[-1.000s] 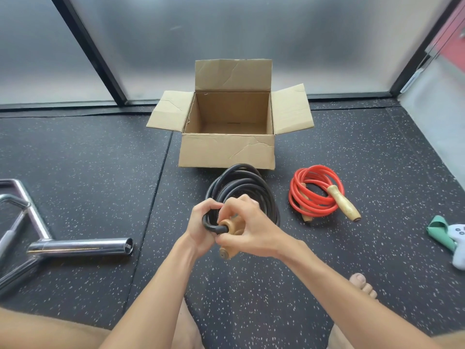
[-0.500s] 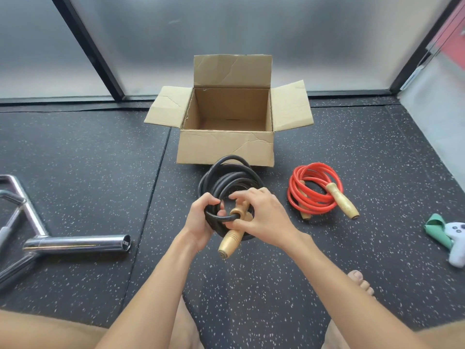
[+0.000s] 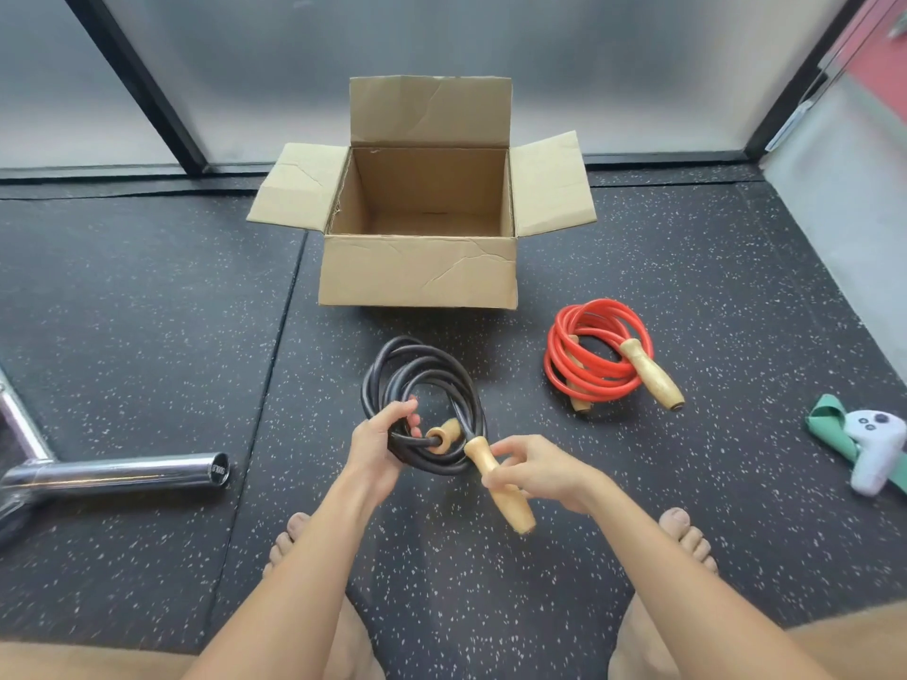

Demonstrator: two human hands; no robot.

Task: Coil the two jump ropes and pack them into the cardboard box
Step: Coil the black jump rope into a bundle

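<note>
A black jump rope [image 3: 422, 380], coiled into several loops, is held just above the speckled floor. My left hand [image 3: 378, 446] grips the coil at its near-left side. My right hand [image 3: 532, 471] pinches one of its wooden handles [image 3: 498, 483], which points down toward me; the other wooden handle [image 3: 445, 433] pokes through the coil. A red jump rope [image 3: 596, 358] lies coiled on the floor to the right, with a wooden handle [image 3: 650, 373] across it. The open cardboard box [image 3: 417, 277] stands behind both ropes, all flaps out, with nothing visible inside.
A chrome bar [image 3: 118, 473] lies on the floor at the left. A white game controller [image 3: 876, 446] and a green band [image 3: 829, 424] sit at the right edge. My bare feet [image 3: 687, 534] rest near the bottom. Frosted glass panels stand behind the box.
My right hand has drawn the wooden handle out to the right, away from the coil. The view has tipped down, showing my feet.
</note>
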